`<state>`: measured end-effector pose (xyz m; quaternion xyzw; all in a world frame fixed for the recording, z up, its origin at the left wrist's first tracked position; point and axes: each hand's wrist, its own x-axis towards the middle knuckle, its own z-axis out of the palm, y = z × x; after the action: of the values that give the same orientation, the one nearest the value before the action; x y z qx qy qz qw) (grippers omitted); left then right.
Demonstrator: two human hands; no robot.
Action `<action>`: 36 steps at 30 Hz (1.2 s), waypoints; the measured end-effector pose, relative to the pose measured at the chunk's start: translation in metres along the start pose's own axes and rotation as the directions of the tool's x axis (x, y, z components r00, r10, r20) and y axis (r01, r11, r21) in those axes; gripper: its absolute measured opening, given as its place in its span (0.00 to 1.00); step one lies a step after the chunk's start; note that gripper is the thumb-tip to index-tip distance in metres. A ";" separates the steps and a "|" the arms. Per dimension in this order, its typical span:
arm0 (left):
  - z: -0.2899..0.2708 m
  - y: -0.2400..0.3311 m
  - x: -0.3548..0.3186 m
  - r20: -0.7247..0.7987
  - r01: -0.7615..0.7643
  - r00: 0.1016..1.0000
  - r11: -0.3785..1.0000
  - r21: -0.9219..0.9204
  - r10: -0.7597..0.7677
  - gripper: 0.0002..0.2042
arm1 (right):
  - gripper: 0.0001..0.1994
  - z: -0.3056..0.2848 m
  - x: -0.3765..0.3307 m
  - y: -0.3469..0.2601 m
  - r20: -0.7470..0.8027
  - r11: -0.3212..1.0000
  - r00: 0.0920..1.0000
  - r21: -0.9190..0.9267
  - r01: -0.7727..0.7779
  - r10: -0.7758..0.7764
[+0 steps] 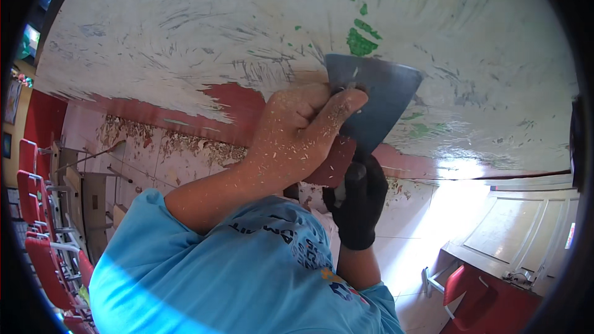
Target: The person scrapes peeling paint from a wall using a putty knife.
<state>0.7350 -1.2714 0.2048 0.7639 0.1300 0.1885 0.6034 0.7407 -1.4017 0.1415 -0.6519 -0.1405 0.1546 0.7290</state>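
Observation:
My right hand (pixel 360 201), in a black glove, is closed round the handle of a wide paint scraper (pixel 385 102). My bare left hand (pixel 297 127) grips the dark metal blade from its left side, thumb pressed on the blade and fingers curled. Pale flakes are scattered over that hand and forearm. The blade's broad edge rests against a worn white painted surface (pixel 204 31), just below a patch of green paint (pixel 361 42). Scratches mark the white coat, and a red area (pixel 238 108) shows at its lower part. My right hand hides most of the handle.
Paint flakes litter the tiled floor (pixel 145 148) below the surface. Red chairs (pixel 46 266) with metal frames stand at the left, near a folded table-like frame (pixel 90 201). At the lower right are a pale panelled door (pixel 513 229) and another red chair (pixel 456 287).

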 end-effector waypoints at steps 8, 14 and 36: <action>-0.003 0.001 -0.004 -0.008 -0.045 0.999 0.998 0.037 0.046 0.16 | 0.21 0.001 -0.006 0.006 0.053 0.985 0.996 0.152 -0.085 0.078; -0.005 0.004 -0.010 -0.043 -0.043 0.998 0.998 0.044 0.045 0.17 | 0.15 0.002 -0.016 0.009 0.033 0.968 0.991 -0.210 0.136 -0.132; -0.005 0.009 -0.005 0.001 -0.061 0.998 0.997 0.043 0.061 0.14 | 0.12 -0.001 -0.008 -0.005 0.030 0.997 0.999 0.079 -0.024 0.022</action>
<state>0.7282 -1.2709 0.2136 0.7803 0.1109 0.2042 0.5806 0.7340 -1.4066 0.1464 -0.6217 -0.1375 0.1780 0.7503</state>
